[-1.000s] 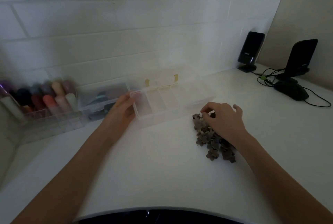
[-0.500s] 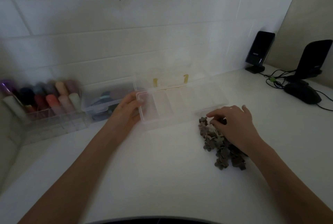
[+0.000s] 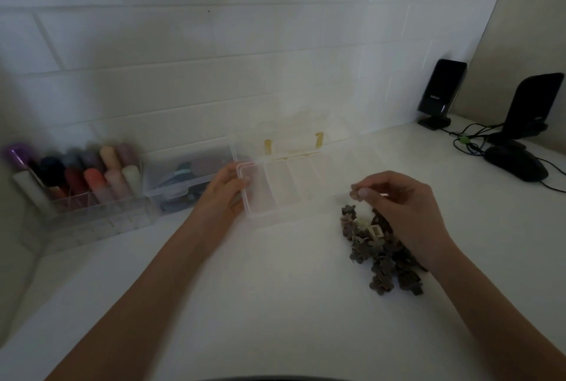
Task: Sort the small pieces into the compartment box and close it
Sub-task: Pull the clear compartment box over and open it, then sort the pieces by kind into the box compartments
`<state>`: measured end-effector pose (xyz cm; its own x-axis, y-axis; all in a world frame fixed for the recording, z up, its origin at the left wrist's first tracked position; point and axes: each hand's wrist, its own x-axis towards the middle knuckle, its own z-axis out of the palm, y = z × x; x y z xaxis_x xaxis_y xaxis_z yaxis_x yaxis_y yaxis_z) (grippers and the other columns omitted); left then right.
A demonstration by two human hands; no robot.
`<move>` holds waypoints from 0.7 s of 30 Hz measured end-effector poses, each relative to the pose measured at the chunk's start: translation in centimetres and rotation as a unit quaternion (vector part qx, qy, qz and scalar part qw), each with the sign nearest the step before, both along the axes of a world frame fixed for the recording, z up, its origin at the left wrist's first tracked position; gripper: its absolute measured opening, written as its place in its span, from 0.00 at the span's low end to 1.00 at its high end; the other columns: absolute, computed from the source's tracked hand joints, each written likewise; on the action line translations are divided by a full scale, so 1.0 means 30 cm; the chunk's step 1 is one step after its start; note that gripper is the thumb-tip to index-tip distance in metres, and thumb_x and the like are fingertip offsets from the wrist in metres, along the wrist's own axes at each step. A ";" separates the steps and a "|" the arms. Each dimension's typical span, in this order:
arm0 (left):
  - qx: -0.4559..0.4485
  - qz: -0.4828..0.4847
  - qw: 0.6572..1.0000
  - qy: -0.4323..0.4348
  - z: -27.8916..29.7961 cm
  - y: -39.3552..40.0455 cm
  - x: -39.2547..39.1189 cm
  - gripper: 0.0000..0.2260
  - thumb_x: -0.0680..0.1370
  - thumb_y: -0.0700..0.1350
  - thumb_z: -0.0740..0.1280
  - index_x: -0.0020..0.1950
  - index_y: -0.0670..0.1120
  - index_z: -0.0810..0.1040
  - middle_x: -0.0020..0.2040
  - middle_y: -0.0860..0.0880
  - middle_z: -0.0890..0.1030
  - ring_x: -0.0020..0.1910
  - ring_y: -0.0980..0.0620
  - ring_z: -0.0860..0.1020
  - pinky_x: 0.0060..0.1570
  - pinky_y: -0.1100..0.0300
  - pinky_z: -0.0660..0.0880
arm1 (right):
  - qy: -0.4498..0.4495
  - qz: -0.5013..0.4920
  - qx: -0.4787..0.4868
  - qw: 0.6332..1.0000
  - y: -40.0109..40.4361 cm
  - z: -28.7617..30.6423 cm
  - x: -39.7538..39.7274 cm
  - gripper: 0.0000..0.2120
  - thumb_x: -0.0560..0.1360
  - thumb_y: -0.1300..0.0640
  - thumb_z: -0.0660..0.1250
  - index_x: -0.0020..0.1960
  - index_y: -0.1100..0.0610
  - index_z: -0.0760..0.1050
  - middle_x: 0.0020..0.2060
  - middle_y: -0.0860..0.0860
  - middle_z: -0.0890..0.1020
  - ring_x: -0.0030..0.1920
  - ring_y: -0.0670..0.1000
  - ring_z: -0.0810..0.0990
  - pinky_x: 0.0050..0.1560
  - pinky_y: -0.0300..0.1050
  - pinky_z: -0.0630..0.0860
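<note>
Just above the heap of small flower-shaped pieces point(image 3: 379, 253) on the white counter point(image 3: 275, 304), the right hand point(image 3: 401, 206) has risen pinching one piece point(image 3: 355, 192), so sorting starts, while the left hand point(image 3: 226, 190) still grips the open compartment box point(image 3: 294, 184) at its left end.

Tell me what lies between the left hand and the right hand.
In the head view, the open clear compartment box spans that stretch: the left hand holds its left end, and the right hand, pinching one small piece, hovers near its right end.
</note>
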<state>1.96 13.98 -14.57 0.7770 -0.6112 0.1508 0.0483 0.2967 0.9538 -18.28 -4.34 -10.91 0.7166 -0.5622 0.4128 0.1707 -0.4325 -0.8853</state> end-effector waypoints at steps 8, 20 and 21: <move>-0.002 -0.039 0.999 0.011 -0.002 -0.015 -0.032 0.14 0.72 0.41 0.67 0.56 0.51 0.77 0.53 0.52 0.80 0.55 0.51 0.76 0.50 0.55 0.76 | -0.021 0.097 0.043 0.994 0.020 -0.028 0.016 0.11 0.69 0.73 0.69 0.48 0.62 0.80 0.43 0.56 0.84 0.48 0.54 0.83 0.46 0.39 0.78; 0.027 -0.031 0.999 0.027 0.007 -0.011 -0.055 0.19 0.71 0.45 0.68 0.61 0.48 0.76 0.64 0.42 0.76 0.62 0.42 0.76 0.55 0.47 0.77 | -0.061 0.095 0.025 0.993 0.172 0.020 0.114 0.07 0.67 0.66 0.74 0.39 0.58 0.77 0.38 0.52 0.84 0.41 0.55 0.82 0.41 0.45 0.79; 0.028 -0.034 0.999 0.024 0.007 -0.008 -0.055 0.19 0.72 0.45 0.69 0.62 0.48 0.75 0.64 0.42 0.76 0.62 0.43 0.76 0.53 0.49 0.78 | -0.057 0.090 0.003 0.994 0.186 0.024 0.135 0.07 0.67 0.64 0.75 0.39 0.57 0.77 0.37 0.50 0.83 0.40 0.52 0.82 0.40 0.43 0.77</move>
